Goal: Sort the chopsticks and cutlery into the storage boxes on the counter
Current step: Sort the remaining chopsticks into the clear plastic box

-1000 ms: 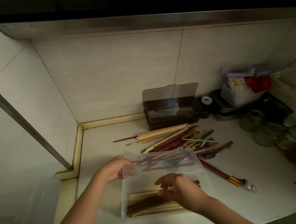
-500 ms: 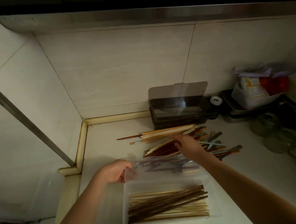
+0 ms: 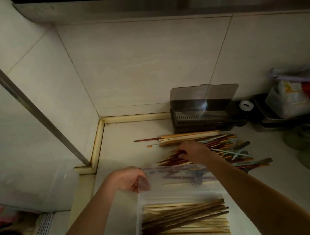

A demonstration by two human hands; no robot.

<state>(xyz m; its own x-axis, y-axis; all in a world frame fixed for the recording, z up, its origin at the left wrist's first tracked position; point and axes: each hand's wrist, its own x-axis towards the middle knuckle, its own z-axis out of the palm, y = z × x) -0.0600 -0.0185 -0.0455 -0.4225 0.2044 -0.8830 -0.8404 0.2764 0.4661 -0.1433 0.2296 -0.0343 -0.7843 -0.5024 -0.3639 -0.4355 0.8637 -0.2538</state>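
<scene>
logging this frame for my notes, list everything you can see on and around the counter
clear storage box: one, transparent, near edge, holds tan and dark brown chopsticks
clear lid: one, raised at box's far side
loose chopsticks: many, tan, red-brown, pale green, piled on counter beyond box
dark storage box: one, black, smoky lid up, against wall
jars: several, glass, right edge
left hand: holds lid's left edge
right hand: fingers curled on pile chopsticks

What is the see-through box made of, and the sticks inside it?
The box looks like clear plastic: you can see the counter through its walls and raised lid. The chopsticks in it look like wood or bamboo, pale and dark brown with a dull finish, though the light is dim.
</scene>
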